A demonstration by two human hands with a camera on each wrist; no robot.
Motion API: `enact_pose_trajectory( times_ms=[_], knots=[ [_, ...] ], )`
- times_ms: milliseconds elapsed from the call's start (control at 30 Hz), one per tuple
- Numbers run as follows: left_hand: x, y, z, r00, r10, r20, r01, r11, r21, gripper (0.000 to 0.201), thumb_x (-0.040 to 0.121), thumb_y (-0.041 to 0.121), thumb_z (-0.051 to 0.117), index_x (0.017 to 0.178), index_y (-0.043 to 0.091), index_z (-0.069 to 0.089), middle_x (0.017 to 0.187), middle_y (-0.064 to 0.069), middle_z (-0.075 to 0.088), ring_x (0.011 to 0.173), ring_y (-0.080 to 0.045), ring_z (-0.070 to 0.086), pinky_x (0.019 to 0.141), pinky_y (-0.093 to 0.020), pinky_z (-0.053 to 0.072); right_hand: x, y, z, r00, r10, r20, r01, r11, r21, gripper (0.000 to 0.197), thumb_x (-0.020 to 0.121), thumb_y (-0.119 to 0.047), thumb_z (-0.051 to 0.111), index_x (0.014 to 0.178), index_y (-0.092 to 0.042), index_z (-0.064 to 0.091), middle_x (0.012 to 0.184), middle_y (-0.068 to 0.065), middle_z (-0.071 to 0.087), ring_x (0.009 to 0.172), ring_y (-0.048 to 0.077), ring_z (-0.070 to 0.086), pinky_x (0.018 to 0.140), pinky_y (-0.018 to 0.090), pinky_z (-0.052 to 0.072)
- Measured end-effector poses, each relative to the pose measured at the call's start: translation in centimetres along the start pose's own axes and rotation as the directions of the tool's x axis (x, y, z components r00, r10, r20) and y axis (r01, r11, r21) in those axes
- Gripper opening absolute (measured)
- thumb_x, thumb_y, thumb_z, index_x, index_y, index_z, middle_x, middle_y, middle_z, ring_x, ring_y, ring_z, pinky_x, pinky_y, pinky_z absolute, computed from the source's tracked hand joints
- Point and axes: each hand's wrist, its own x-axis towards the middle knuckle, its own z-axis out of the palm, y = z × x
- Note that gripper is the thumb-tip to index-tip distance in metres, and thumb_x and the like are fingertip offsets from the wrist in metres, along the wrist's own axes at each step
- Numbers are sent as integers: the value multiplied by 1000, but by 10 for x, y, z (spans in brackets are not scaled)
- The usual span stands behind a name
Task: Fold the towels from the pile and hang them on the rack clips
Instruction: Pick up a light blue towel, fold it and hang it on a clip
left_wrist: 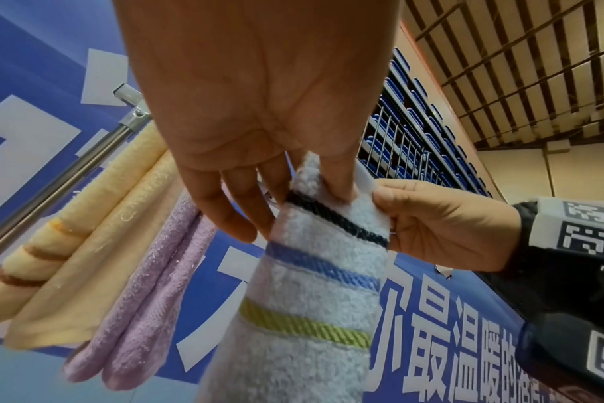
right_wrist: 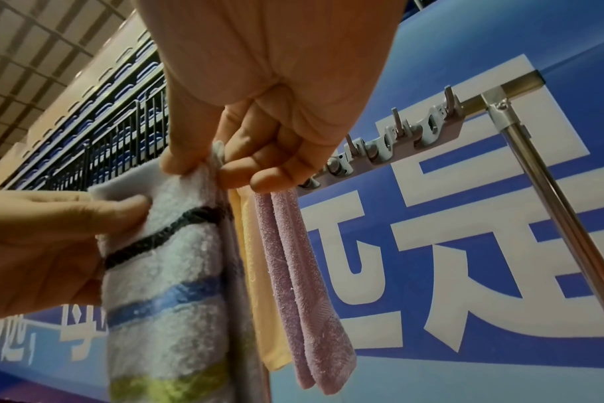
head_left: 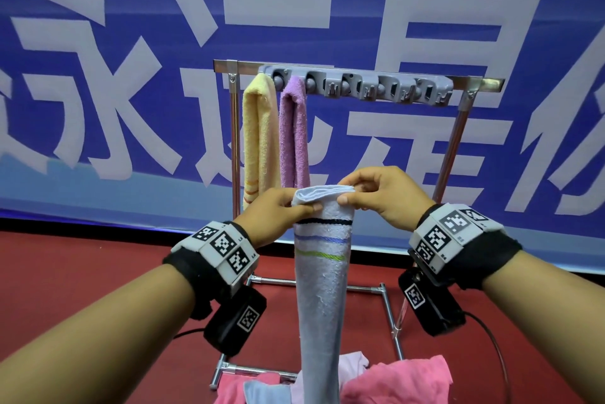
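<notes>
A folded white towel (head_left: 322, 276) with black, blue and green stripes hangs straight down in front of me. My left hand (head_left: 278, 213) pinches its top left corner and my right hand (head_left: 376, 194) pinches its top right corner. The left wrist view shows the left hand (left_wrist: 256, 169) with its thumb pressed into the white towel (left_wrist: 311, 305). Thumb and fingers of the right hand (right_wrist: 259, 152) nip the white towel (right_wrist: 169, 272) at its upper edge. Behind stands the rack (head_left: 465, 128) with a grey clip bar (head_left: 393, 89). A yellow towel (head_left: 258, 138) and a purple towel (head_left: 294, 132) hang from its leftmost clips.
A pile of pink, blue and lilac towels (head_left: 396, 384) lies on the red floor (head_left: 82, 276) at the rack's foot. The rack's base bars (head_left: 391, 315) run along the floor. A blue banner (head_left: 131, 76) with white characters fills the background. Several clips (right_wrist: 390, 144) right of the purple towel (right_wrist: 304, 286) hold nothing.
</notes>
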Motion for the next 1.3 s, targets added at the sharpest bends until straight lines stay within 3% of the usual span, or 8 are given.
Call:
enact_pose_trajectory(
  times_ms=[133,200,400,533,633,733,833,1300],
  knots=[
    [0,6,2,999,8,-43,-14,989,-147,32,86,34,62,112,18,69,107,-8,72,106,-27,65,96,-52,48,4,0,-4,1000,-1,14,1,1000,-14,9,81,-14,71,89,-18,70,81,17,68,74,17,60,77,30,52],
    [1,9,4,998,15,-67,-25,986,-164,31,86,37,61,112,20,69,108,-14,70,106,-36,62,94,-56,48,4,-2,-6,999,-33,27,33,999,-9,12,85,-9,67,95,-14,69,84,9,71,76,6,63,75,21,52],
    [2,17,6,998,9,-65,-26,965,-262,28,97,24,49,118,13,64,108,-5,71,98,-14,67,87,-31,54,2,-1,-3,997,-80,-12,80,996,38,17,91,-6,57,106,-5,66,82,-7,65,67,-10,59,67,6,44],
    [1,19,7,999,5,-41,-17,951,-308,29,99,25,45,120,13,61,107,-6,70,95,-13,67,83,-33,54,2,5,4,997,-2,-73,10,995,104,19,87,-14,65,105,-17,63,85,15,62,81,13,61,81,30,56],
    [0,21,8,1000,20,-21,-26,937,-350,31,100,21,42,123,7,58,106,-6,70,93,-10,68,76,-21,55,0,11,11,993,121,-16,-115,971,209,26,85,-26,65,111,-22,59,97,7,67,95,15,63,94,43,51],
    [-1,21,7,1000,13,-28,-22,930,-366,33,100,21,41,123,3,56,108,-11,68,94,-17,66,80,-29,55,-5,18,18,966,193,174,-234,936,263,47,77,-45,64,119,-24,59,113,-4,69,108,12,63,100,45,47],
    [-1,19,4,999,11,-39,-24,933,-358,32,100,23,41,120,3,57,104,-9,68,90,-17,67,77,-31,56,-10,25,19,929,237,283,-287,946,152,25,83,-30,67,108,-24,65,112,-1,70,111,16,62,103,45,44],
    [-5,11,-6,992,-104,-68,76,939,-335,39,98,38,44,113,9,65,106,-9,71,91,-17,70,79,-30,58,-6,25,23,955,113,274,-185,949,254,21,93,-10,54,105,4,64,93,11,67,82,16,63,78,25,54]
  ],
)
